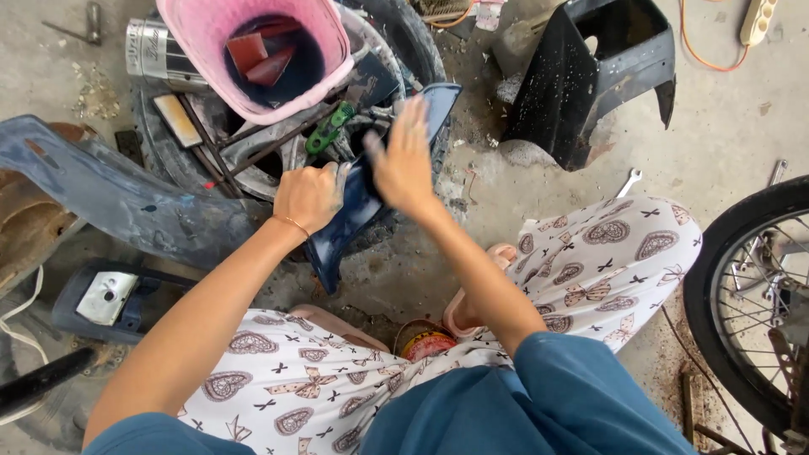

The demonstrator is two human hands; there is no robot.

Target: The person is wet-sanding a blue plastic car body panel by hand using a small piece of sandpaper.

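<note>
- Closest to the camera are the person's knees in white trousers (590, 270) with heart and butterfly shapes, and blue sleeves at the bottom edge.
- A small round tin (425, 344) with a red and yellow top sits on the floor between the legs.
- Both arms reach forward to a long dark blue plastic panel (341, 227). It stands on its end on the floor and leans up and away to the right.
- The left hand (308, 196) is curled tight around the left edge of the panel, near its middle. The fingers are closed on it.
- The right hand (404, 164) is just beside the left one, a bit higher up the panel. It lies flat on the panel's face with the fingers spread. It looks blurry, and I cannot tell if something small is under the palm.
- Behind the panel lies a tyre with a wheel (278, 143) flat on the ground. A green tool (329, 128) rests on it.
- A pink bucket (253, 50) sits on the wheel with red pieces inside.
- To the left is a big curved grey-blue cover (109, 190).
- Far off to the right lies a black plastic cover (590, 76).
- At the right edge stands a spoked wheel (750, 303), and a small spanner (628, 181) lies on the floor near the knee.
</note>
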